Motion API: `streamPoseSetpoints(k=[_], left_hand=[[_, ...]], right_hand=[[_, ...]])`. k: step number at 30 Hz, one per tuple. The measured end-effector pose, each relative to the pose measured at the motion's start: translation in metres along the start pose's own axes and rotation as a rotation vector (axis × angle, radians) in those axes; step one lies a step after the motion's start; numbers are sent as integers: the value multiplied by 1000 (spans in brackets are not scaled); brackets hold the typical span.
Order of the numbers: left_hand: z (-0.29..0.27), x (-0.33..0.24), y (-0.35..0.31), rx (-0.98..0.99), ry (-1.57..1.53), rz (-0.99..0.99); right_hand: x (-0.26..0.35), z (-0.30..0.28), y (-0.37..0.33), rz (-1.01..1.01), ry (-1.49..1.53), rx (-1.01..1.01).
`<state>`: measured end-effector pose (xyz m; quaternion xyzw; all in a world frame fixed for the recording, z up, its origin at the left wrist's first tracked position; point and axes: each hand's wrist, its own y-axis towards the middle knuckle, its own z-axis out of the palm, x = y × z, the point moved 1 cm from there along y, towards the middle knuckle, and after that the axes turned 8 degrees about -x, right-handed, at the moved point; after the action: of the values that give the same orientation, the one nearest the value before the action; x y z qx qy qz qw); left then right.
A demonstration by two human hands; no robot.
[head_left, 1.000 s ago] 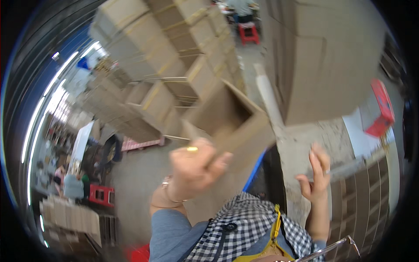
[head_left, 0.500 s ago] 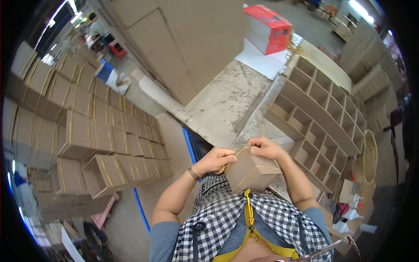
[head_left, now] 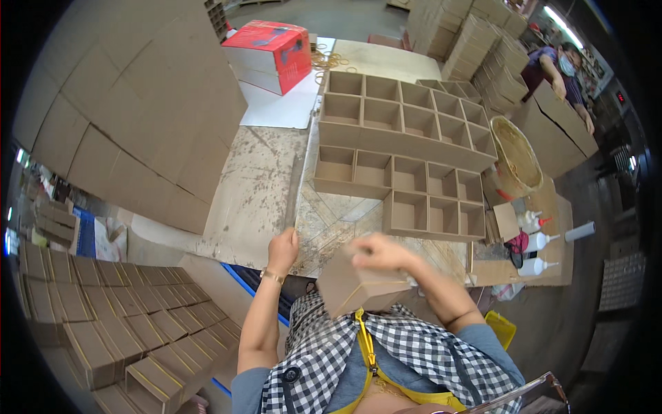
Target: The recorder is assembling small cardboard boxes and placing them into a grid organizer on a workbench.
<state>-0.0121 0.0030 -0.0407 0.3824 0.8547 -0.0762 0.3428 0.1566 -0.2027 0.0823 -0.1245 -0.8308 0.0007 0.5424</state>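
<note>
Both hands are up at the near edge of the counter, close in front of the person's chest. The right hand sits on top of a small brown cardboard box, fingers curled down over its upper edge and gripping it, though the hand is blurred. A thin yellowish rubber band runs across the box's face. The box is held just above the checked shirt and yellow apron strap, touching nothing else that can be made out.

The left hand is raised just to the left of the box, fingers closed in a loose fist at the counter's edge; a thin pale line runs up from it, too fine to tell what it is. A bracelet circles that wrist.

Beyond the hands, a block of open cardboard compartments lies on the counter. At the far end sits a red box on a white sheet, loose rubber bands beside it. To the right are a round shallow basket and white squeeze bottles. Stacks of banded cardboard boxes fill the floor on the left. Another person works at far right.
</note>
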Motion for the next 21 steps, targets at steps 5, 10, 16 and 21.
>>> streamPoseSetpoints(k=[5, 10, 16, 21], left_hand=[[-62, -150, -56, -127, -314, 464], [-75, -129, -86, -75, -320, 435], [-88, -106, -78, 253, -326, 342], [-129, -69, -96, 640, -894, 29]], right_hand=[[-17, -20, -6, 242, 177, -446], [-9, -4, 9, 210, 183, -535], [-10, 24, 26, 85, -24, -474], [-82, -38, 29, 261, 700, -879]])
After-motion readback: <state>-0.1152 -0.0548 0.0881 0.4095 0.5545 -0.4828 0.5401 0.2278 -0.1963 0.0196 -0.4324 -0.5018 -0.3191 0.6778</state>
